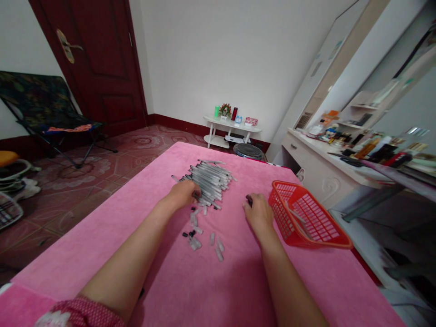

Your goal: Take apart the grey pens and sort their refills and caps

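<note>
On the pink cloth lies a pile of grey, pen-like sticks with dark ends (211, 179). My left hand (184, 194) is at the pile's near left edge, its fingers curled in; a small dark spot shows at the fingertips, and I cannot make out what it is. Closer to me are loose translucent caps (220, 253) and small black plugs (191, 233). My right hand (259, 214) rests over the cloth just left of the red basket (282, 222). Its fingers are curled too, with something small and dark at the tips. A few thin sticks (298, 215) lie in the basket.
The pink cloth (136, 218) covers the table. To the right stands a white dresser (316, 159) crowded with bottles. Beyond the far edge are a round dark-topped stool (248, 151) and a low white stand (218, 121). A folding chair (44, 109) stands at left.
</note>
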